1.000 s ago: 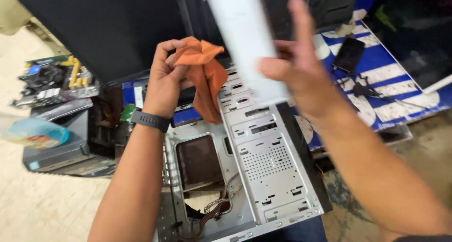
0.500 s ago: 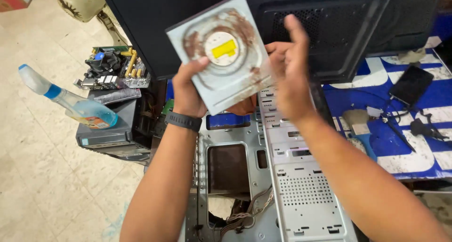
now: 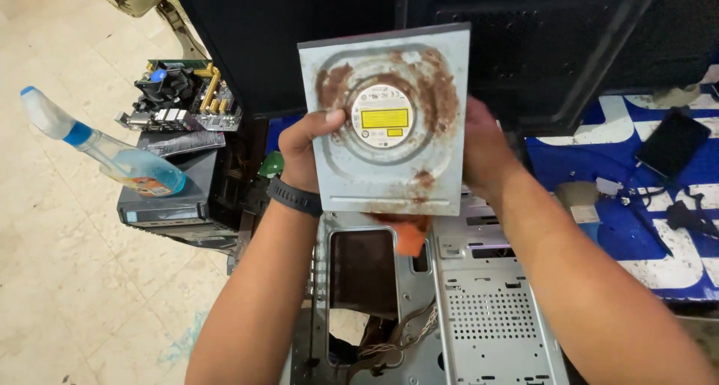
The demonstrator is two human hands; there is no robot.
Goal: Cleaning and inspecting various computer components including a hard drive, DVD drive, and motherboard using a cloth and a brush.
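Head view: both hands lift a rusty optical drive (image 3: 386, 123) flat-side up for inspection; left hand (image 3: 307, 149) fingers pinch its edge, right hand (image 3: 483, 153) grips opposite, above the open computer case (image 3: 487, 310)

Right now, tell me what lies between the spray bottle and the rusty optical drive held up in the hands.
In the head view, a bare motherboard with a fan lies between the spray bottle and the optical drive, beside the left hand gripping the drive's edge.

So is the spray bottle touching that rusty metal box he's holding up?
Apart. The head view shows the spray bottle lying far left, with floor between it and the rusty drive.
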